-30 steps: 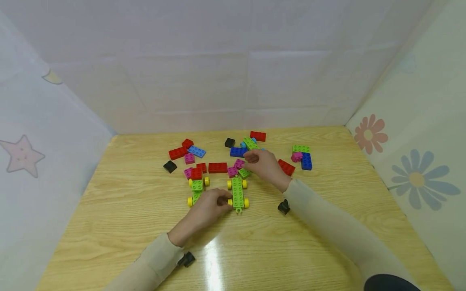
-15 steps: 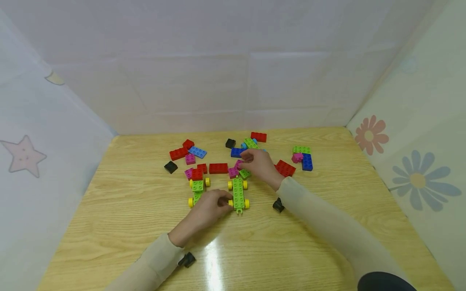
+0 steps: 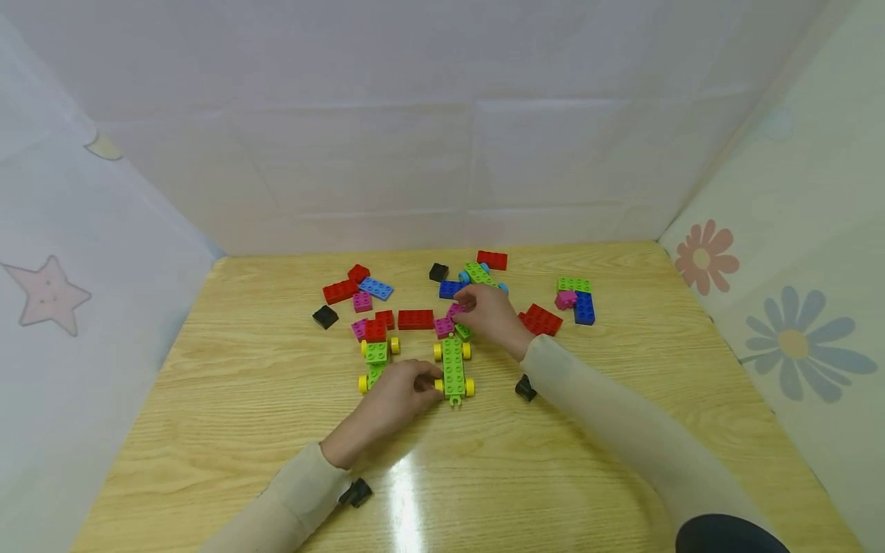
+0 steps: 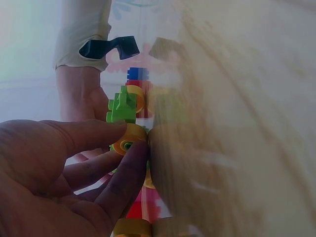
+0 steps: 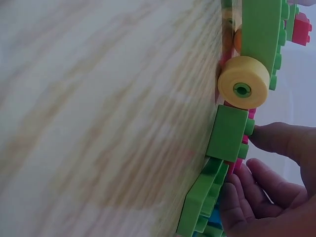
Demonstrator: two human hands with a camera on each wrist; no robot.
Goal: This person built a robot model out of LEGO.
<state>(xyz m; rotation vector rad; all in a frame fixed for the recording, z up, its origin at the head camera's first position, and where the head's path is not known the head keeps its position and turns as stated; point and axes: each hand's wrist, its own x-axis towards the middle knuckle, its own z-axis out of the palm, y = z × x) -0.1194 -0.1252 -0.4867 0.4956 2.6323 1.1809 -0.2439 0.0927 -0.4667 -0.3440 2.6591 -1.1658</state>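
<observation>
My left hand (image 3: 397, 395) pinches a rear yellow wheel (image 4: 129, 139) of a long green car base (image 3: 452, 369) between thumb and fingers. The base sits flat, its hitch towards me. My right hand (image 3: 487, 313) has its curved fingers and thumb at a small pink brick (image 3: 455, 309) and a small green brick (image 5: 227, 133) just beyond the base. The thumb tip lies by a stud of the green brick; whether the hand grips either brick is unclear. Left of the base stands another green wheeled car (image 3: 376, 355) topped with a red brick (image 3: 376, 330), partly behind my left hand.
Behind the hands lie a long red brick (image 3: 415, 319), a blue brick (image 3: 450, 289), a blue-wheeled green base (image 3: 480, 273) and a black brick (image 3: 439, 272). More red (image 3: 542, 319), blue (image 3: 584, 309) and green bricks (image 3: 575, 284) are at right. Fabric walls border the table.
My right hand has shifted a little to the left, closer over the pink and green bricks. The left hand stays on the wheel, and the car base has not moved.
</observation>
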